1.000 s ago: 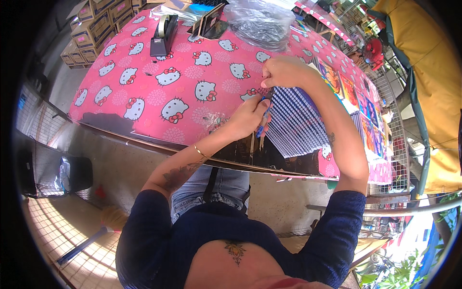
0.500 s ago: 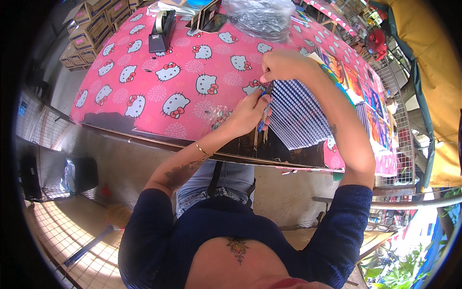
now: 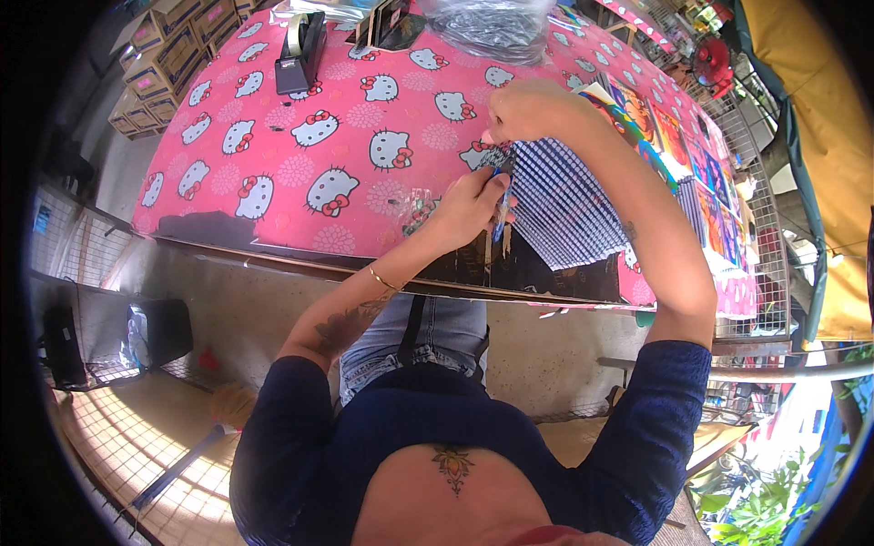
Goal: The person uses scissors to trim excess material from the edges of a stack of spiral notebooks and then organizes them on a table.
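Note:
My left hand (image 3: 475, 202) is closed around a blue-handled tool (image 3: 498, 221) that looks like pliers. Its dark head (image 3: 509, 165) points away from me, against the left edge of a blue-and-white ribbed stack (image 3: 566, 205). Past the tool's head, my right hand (image 3: 528, 111) is curled with its fingertips pinched together at the far left corner of the stack. Whatever those fingers hold is too small to make out. My right forearm passes over the right side of the stack.
A pink patterned cover lies over the table (image 3: 273, 164). A black tape dispenser (image 3: 300, 55) and a clear plastic bag (image 3: 487, 27) stand toward the back. Colourful printed booklets (image 3: 669, 136) lie on the right. Crumpled clear plastic (image 3: 416, 207) rests by my left wrist.
The view has shifted slightly. Both hands keep nearly the same places at the stack's left edge, and the tool's head remains close to the right fingertips.

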Action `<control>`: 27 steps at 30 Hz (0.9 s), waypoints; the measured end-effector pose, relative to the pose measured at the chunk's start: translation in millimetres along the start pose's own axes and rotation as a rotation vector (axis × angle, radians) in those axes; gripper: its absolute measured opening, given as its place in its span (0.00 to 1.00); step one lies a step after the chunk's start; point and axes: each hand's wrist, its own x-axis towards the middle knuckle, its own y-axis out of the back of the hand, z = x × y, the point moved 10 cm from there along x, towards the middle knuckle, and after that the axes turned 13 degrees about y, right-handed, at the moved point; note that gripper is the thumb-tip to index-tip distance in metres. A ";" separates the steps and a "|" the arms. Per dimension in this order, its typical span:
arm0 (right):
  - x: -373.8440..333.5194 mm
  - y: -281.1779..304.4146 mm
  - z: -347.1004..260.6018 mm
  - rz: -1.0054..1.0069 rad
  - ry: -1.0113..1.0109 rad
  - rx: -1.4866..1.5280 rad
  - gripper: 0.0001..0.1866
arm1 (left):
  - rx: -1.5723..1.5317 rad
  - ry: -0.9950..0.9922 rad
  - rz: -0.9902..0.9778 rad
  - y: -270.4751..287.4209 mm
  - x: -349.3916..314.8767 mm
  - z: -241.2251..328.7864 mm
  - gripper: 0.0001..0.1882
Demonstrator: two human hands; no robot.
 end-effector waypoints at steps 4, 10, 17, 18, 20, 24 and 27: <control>-0.1 0.9 -2.9 0.024 0.021 -0.027 0.15 | -0.037 -0.053 0.062 2.3 -6.6 6.8 0.18; -1.3 0.2 -3.2 -0.005 0.020 0.008 0.15 | -0.023 -0.047 0.057 3.7 -4.1 11.3 0.18; 1.8 -7.0 13.2 0.019 -0.022 -0.027 0.15 | 0.039 -0.034 0.034 -4.7 -17.2 0.9 0.18; 4.0 -6.1 9.0 0.004 -0.035 -0.043 0.16 | 0.010 -0.059 0.041 -3.6 -19.1 -1.9 0.17; 11.1 -8.4 3.0 -0.076 -0.070 -0.075 0.16 | -0.031 -0.021 0.030 0.2 -10.2 -8.6 0.18; 14.9 -16.5 -9.7 -0.179 -0.038 -0.158 0.15 | -0.045 -0.013 0.052 5.8 1.6 -6.6 0.19; 14.4 -18.5 -12.1 -0.178 -0.025 -0.184 0.14 | -0.016 0.017 0.038 1.4 -0.5 -1.7 0.19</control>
